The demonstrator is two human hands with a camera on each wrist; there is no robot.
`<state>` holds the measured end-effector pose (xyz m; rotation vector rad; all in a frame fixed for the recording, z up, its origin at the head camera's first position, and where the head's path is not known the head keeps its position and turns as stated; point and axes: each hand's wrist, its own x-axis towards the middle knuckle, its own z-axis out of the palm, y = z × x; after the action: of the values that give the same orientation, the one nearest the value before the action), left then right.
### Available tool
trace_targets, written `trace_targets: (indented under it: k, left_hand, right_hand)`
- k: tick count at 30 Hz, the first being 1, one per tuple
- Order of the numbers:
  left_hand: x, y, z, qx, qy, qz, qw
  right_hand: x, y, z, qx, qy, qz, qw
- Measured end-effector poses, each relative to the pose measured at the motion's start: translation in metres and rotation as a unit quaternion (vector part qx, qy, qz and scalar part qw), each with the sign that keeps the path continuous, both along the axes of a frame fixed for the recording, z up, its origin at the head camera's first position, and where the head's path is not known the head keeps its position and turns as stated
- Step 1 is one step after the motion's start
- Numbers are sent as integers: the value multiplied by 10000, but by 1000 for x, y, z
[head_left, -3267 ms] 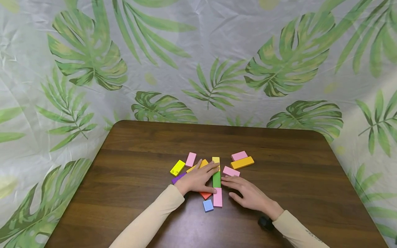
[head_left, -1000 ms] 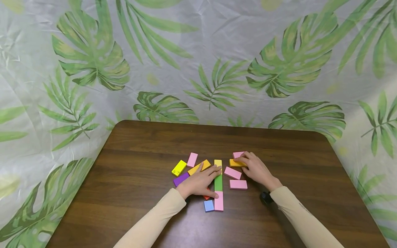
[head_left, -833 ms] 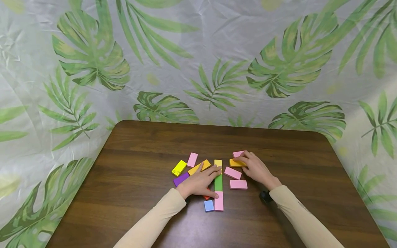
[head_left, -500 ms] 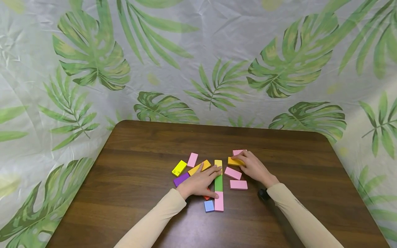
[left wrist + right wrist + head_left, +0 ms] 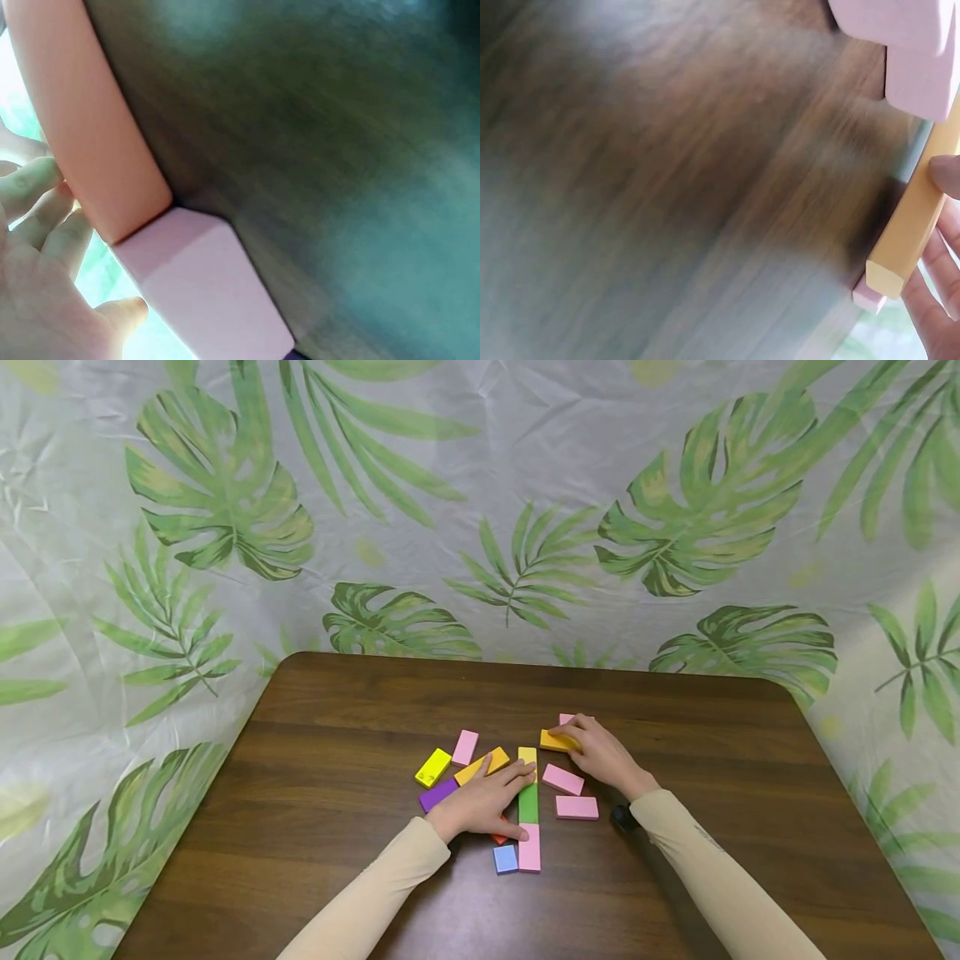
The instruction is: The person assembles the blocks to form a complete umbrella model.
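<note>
In the head view, my left hand (image 5: 480,802) lies over a straight row of wooden blocks, fingertips on the pale yellow block (image 5: 527,755) and near the green block (image 5: 528,806), thumb on the pink block (image 5: 529,853) at the row's near end. A red block is mostly hidden under this hand. My right hand (image 5: 602,756) pinches an orange block (image 5: 553,741) to the right of the row's far end. The right wrist view shows the thumb on one side of that orange block (image 5: 911,225) and fingers on the other.
Around the left hand lie a bright yellow block (image 5: 433,767), a pink block (image 5: 465,748), another orange block (image 5: 495,760), a purple block (image 5: 438,794) and a small blue block (image 5: 506,859). Pink blocks (image 5: 577,807) lie right of the row on the brown table (image 5: 360,710).
My right hand went from beside the row to the orange block, gripped it and brought it left, towards the row's far end. A pink block now lies right of the row. The left hand stays put.
</note>
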<state>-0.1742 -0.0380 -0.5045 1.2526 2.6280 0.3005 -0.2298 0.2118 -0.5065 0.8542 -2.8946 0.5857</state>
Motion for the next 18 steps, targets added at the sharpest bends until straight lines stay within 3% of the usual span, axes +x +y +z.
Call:
trace_targets:
  k: [18]
  left_hand:
    - [1,0,0,-53,54,16,10000]
  right_hand:
    - [-5,-11,-1,125,-81,101,9998]
